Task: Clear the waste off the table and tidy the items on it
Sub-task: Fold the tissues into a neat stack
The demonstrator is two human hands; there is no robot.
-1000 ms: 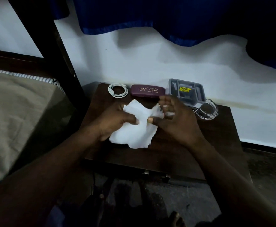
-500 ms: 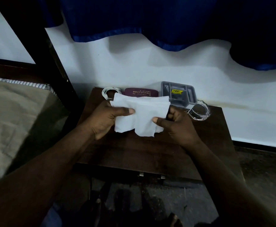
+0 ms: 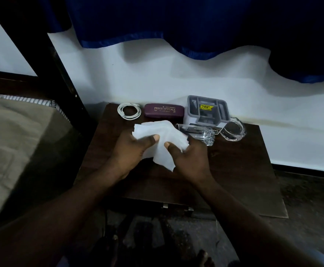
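There, over the middle of the dark wooden desk (image 3: 234, 170), both hands held a white tissue (image 3: 164, 132). The left hand (image 3: 130, 153) gripped its left part, with the thumb pressed across the front and the fingers hidden behind the sheet. The right hand (image 3: 191, 160) pinched the right part, thumb on the front face and fingers curled behind. The tissue was crumpled and bunched between the two hands. A loose corner hung down between the wrists, and whether it touched the desk could not be told.

Along the back edge of the desk, by the white wall (image 3: 176, 74), stood a row of things. A coiled white cable (image 3: 128, 111) lay at the far left corner. Just right of it lay a maroon case (image 3: 164, 110) printed PRINCE OPTICALS. Next came a grey box (image 3: 222, 110) with open compartments and a yellow sticker. In front of the box lay a clear plastic piece (image 3: 205, 136), just beyond the right hand. A clear ring (image 3: 233, 130) sat to its right, near the wall.

A bed (image 3: 13, 141) with a tan cover and striped edge filled the left side, with a dark post (image 3: 61, 83) between it and the desk. A blue curtain (image 3: 157, 22) hung above.
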